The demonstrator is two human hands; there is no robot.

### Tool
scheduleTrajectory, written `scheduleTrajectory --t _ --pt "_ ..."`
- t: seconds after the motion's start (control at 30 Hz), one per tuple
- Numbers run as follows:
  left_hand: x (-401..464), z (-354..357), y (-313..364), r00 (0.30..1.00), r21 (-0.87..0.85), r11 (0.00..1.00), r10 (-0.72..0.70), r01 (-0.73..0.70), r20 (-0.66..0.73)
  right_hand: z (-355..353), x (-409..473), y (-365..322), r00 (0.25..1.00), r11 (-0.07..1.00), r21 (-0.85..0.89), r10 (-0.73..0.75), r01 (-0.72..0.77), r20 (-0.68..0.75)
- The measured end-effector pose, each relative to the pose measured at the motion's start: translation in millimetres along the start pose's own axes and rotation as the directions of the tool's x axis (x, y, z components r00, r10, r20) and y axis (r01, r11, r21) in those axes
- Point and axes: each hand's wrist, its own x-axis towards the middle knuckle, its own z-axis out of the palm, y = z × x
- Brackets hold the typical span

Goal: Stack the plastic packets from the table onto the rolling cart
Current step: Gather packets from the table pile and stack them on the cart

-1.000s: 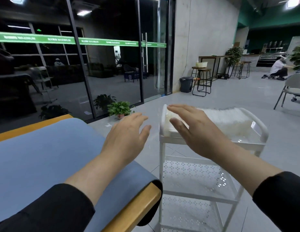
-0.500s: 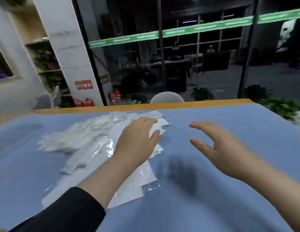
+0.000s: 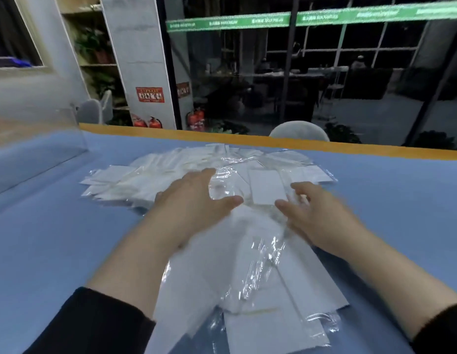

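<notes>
packets (image 3: 248, 251): glossy, crinkled clear plastic, flat white rectangles, spread on smooth blue tabletop (image 3: 43, 251) | left hand (image 3: 194, 200): fingers straight, over pile | right hand (image 3: 316, 215): relaxed, blurred, grasping nothing

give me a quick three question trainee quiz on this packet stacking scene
1. True or false: the left hand grips a packet lifted clear of the table.
2. What colour is the cloth under the plastic packets?
A) red B) blue C) green
3. Fill in: behind the table's far edge stands a pale ____.

Key
1. False: both hands, the right hand too, are open above the pile.
2. B
3. chair
</notes>
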Motion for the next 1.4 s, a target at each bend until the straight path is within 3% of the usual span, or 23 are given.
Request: scheduleTrajectory --t 0.17,0.27,0.4,0.47,0.53,0.63,0.77,0.93,1.13,1.3,1.4 --pt "1 10 -3 0.988 0.120 0.987 0.091 -0.107 0.127 2 -2 -8 0.999 0.997 0.072 0.019 -0.016 -0.032" --pt "-1 17 -1 0.976 0.126 0.973 0.177 -0.193 0.130 -2 6 -22 0.997 0.993 0.094 0.070 -0.068 -0.016" --pt "2 19 1 0.964 -0.026 0.971 0.240 -0.239 0.113 -9 24 -50 0.989 0.990 -0.042 0.139 -0.137 0.041" --pt "6 16 -1 0.976 -0.115 0.970 0.217 -0.213 0.024 -8 29 -58 0.985 0.984 -0.069 0.169 -0.166 0.040" --pt "12 14 -8 0.992 -0.076 0.990 0.122 -0.123 -0.024 -5 32 -61 0.983 0.983 -0.007 0.181 -0.181 0.033" --pt "18 18 -17 0.996 0.025 0.999 0.030 -0.032 0.083 5 33 -59 0.986 0.973 0.162 0.164 -0.164 0.010" --pt "14 19 -14 0.988 0.006 0.994 0.107 -0.108 0.114 12 29 -55 0.988 0.948 0.303 0.130 -0.098 -0.088" --pt "7 20 -5 0.970 -0.034 0.979 0.204 -0.201 0.129 -6 17 -38 0.987 0.849 0.525 0.130 -0.063 -0.092" --pt "8 23 2 0.979 0.131 0.977 0.152 -0.170 0.137 -34 -1 -13 0.991 0.872 0.486 0.103 -0.051 -0.081" --pt "8 23 1 0.982 0.026 0.986 0.161 -0.164 0.093 -28 -16 9 0.981 0.855 0.502 0.185 -0.128 -0.065" --pt "8 23 2 0.978 -0.010 0.981 0.193 -0.192 0.077 -34 -20 8 0.980 0.843 0.531 0.172 -0.093 -0.102"
